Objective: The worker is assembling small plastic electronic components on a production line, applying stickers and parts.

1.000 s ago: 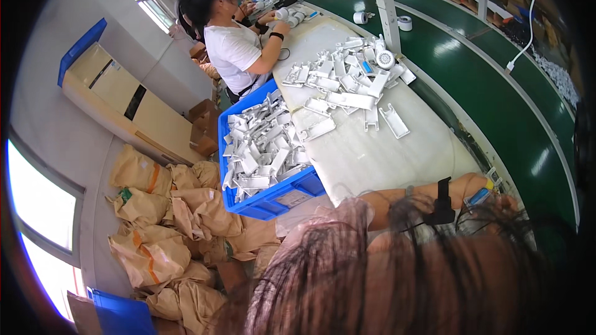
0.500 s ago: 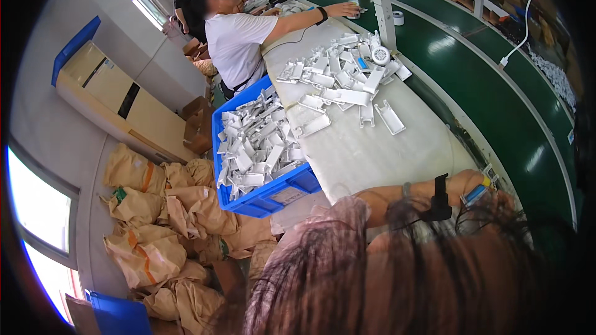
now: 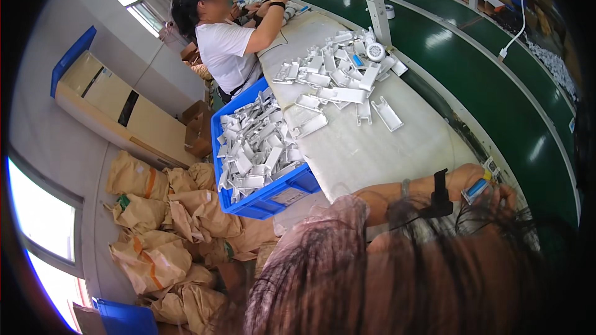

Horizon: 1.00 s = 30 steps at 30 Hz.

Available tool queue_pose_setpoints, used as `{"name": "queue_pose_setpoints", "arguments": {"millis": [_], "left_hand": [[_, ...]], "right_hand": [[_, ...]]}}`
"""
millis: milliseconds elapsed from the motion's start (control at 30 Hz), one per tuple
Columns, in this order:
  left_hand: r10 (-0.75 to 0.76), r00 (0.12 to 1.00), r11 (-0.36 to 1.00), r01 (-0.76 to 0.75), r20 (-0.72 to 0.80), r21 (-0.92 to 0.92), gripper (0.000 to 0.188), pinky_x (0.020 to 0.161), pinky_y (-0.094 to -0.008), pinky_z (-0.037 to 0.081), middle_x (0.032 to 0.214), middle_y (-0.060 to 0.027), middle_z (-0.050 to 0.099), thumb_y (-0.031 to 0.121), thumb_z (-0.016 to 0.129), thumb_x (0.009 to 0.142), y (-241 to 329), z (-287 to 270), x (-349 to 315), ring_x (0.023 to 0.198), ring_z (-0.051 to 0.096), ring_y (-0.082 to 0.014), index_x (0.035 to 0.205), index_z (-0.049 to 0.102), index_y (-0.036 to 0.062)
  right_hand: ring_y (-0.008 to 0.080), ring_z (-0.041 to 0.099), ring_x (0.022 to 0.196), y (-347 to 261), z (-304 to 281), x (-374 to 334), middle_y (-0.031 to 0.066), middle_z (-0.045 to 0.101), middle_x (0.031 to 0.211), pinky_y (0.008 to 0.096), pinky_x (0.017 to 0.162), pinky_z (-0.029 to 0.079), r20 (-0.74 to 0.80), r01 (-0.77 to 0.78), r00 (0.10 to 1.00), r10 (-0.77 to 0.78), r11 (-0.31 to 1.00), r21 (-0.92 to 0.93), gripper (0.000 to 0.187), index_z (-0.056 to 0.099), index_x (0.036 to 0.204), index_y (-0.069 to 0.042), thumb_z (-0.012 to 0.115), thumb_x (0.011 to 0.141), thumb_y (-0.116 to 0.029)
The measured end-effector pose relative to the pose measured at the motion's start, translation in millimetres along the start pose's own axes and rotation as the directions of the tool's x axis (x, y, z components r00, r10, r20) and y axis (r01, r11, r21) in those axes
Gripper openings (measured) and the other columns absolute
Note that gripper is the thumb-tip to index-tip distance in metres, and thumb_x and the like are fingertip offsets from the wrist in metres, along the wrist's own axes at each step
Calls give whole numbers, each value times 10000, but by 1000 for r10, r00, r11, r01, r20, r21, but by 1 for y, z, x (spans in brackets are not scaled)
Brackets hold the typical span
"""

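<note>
At the right end of the table, my left hand (image 3: pixel 470 177) is closed on a small white part with a blue cylinder (image 3: pixel 477 188) in it, which looks like a battery cell. A yellow bit (image 3: pixel 495 174) shows by the fingertips. A black strap (image 3: pixel 440 193) circles the left wrist. Close beside the part is my right hand (image 3: pixel 506 196), its fingers bent; dark hair covers much of it, so what it grips is hidden. Farther off on the table lies a heap of white plastic shells (image 3: pixel 347 95), with a round white vented piece (image 3: pixel 375 52) and another blue cylinder (image 3: pixel 357 60) on it.
A blue crate (image 3: pixel 261 209) full of white shells stands against the table's left side. Behind it works a person in a white shirt (image 3: pixel 225 46). Brown sacks (image 3: pixel 152 260) pile up at left. Along the right runs a green conveyor (image 3: pixel 472 80); a white post (image 3: pixel 374 3) rises at its edge.
The co-worker's outstretched arm has drawn back from the conveyor side, and the hands are now raised together. My hands stay in place, with the blue cylinder turned slightly.
</note>
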State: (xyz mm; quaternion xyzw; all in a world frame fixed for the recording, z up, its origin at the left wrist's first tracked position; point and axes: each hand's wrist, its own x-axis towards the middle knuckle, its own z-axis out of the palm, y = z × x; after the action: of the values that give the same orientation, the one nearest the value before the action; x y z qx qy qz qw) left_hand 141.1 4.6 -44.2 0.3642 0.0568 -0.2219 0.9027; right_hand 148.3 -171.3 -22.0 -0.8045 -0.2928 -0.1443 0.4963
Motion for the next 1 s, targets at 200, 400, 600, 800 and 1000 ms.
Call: {"name": "queue_pose_setpoints", "arguments": {"millis": [200, 400, 600, 800, 1000], "left_hand": [[-45, 998, 999, 45, -39, -9, 228, 459, -412, 506, 758, -75, 615, 238, 448, 927, -1, 10, -5, 536, 583, -197, 1031, 552, 63], [-45, 997, 999, 46, -61, 6, 228, 454, -410, 508, 758, -72, 615, 241, 454, 927, 3, 6, -4, 532, 584, -196, 1030, 556, 65], [-61, 995, 998, 63, -78, 25, 225, 459, -415, 511, 775, -76, 617, 227, 435, 927, 5, 11, -4, 533, 583, -199, 1040, 547, 68], [-74, 991, 997, 77, -107, 20, 225, 461, -414, 510, 787, -81, 621, 217, 421, 926, 5, 14, -7, 544, 588, -204, 1052, 535, 70], [-80, 992, 997, 81, -95, 15, 227, 456, -413, 508, 788, -83, 620, 230, 435, 929, 4, 9, -3, 547, 589, -205, 1057, 531, 70]], "right_hand": [[160, 543, 763, -1, -5, -4, 85, 575, 851, 281, 694, 431, -11, 4, 1000, -4, 1000, 0, 120, 573, 1010, 6, 555, 921, -71], [164, 542, 760, -1, -1, -1, 85, 580, 860, 282, 694, 432, -13, 7, 1000, -7, 1000, 4, 120, 576, 1005, 7, 560, 917, -73], [165, 546, 761, 15, -4, -2, 88, 583, 865, 282, 696, 436, -4, 46, 999, -46, 999, 8, 119, 577, 1005, 6, 560, 916, -72], [169, 554, 769, 9, -4, -2, 92, 589, 876, 283, 707, 442, -4, 43, 999, -43, 999, -14, 119, 576, 1005, 5, 571, 912, -70], [174, 558, 782, 13, -2, -3, 93, 591, 883, 286, 718, 442, -29, 67, 997, -67, 998, -3, 120, 576, 1004, 5, 572, 915, -76]]}}
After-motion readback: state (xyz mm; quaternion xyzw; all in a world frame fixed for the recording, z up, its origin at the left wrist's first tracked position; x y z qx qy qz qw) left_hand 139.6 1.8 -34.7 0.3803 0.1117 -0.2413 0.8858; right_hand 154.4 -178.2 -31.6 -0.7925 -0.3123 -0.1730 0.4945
